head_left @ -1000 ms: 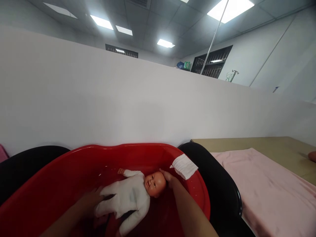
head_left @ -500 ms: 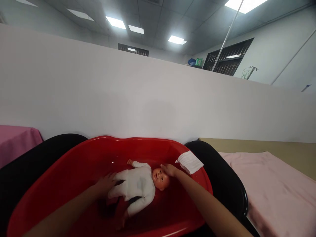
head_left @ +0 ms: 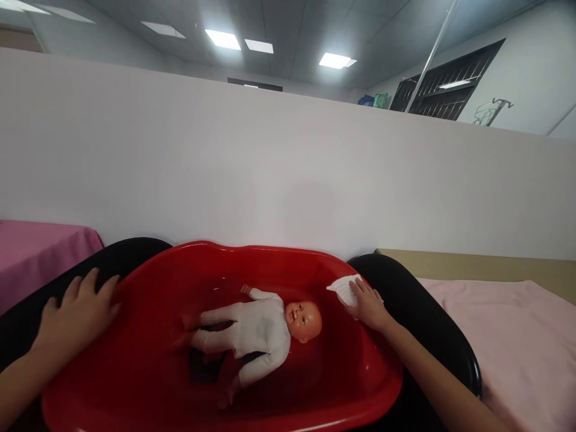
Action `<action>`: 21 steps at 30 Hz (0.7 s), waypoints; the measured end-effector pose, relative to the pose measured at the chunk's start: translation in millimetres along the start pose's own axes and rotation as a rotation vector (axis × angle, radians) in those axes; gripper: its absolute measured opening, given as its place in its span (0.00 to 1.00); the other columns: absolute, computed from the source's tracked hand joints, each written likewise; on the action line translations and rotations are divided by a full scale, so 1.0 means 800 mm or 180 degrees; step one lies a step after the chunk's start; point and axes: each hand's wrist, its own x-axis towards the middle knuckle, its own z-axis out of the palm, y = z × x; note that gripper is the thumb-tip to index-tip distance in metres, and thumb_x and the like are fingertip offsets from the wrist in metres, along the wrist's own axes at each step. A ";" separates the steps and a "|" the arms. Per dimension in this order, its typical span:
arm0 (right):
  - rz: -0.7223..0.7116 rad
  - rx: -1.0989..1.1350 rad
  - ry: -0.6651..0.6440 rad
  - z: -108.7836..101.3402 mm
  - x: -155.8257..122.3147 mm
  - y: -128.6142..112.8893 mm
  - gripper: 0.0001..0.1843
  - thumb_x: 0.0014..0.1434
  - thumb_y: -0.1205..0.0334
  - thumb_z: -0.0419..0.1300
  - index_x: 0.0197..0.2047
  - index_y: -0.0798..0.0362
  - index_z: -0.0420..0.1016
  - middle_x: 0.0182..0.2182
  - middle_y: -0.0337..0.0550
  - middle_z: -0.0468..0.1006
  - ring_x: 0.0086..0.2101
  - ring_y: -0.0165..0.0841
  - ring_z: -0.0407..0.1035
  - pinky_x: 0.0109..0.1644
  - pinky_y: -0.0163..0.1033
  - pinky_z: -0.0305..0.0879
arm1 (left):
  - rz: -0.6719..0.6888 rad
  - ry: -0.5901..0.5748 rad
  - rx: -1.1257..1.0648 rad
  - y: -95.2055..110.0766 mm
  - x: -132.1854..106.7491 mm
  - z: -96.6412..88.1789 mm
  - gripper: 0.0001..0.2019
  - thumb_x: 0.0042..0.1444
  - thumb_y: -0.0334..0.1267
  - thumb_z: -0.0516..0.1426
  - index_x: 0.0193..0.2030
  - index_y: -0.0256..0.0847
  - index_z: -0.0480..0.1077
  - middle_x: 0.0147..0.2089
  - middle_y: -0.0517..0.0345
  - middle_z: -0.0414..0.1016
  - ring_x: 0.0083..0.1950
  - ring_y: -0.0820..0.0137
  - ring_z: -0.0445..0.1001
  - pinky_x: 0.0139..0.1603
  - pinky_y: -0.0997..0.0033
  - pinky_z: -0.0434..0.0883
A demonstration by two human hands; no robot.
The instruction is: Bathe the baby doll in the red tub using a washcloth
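Note:
A baby doll (head_left: 263, 327) in a white bodysuit lies on its back in a red baby bathtub (head_left: 148, 294), its head toward the right end. My right hand (head_left: 369, 307) grips a folded white cloth (head_left: 344, 290) on the tub's right rim, covering part of it. Over the left rim is my left hand (head_left: 78, 315), empty, with its fingers spread; whether it touches the rim I cannot tell. Neither hand touches the doll.
Black surfaces (head_left: 427, 324) flank the tub on both sides. A pink-covered bed (head_left: 508, 342) stands at the right, and a darker pink cloth (head_left: 45, 252) drapes something at the left. A white partition (head_left: 247, 162) rises behind the tub.
My right hand has left the doll's head and moved right onto the cloth. My left hand has moved from the doll's legs out to the left rim.

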 end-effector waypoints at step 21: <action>-0.0066 -0.0382 0.0411 0.039 0.069 -0.038 0.39 0.72 0.74 0.46 0.84 0.61 0.59 0.84 0.62 0.52 0.83 0.52 0.45 0.82 0.61 0.50 | 0.0237 -0.0266 0.0426 0.006 0.020 0.066 0.34 0.79 0.36 0.28 0.83 0.29 0.56 0.81 0.28 0.62 0.78 0.43 0.65 0.71 0.48 0.62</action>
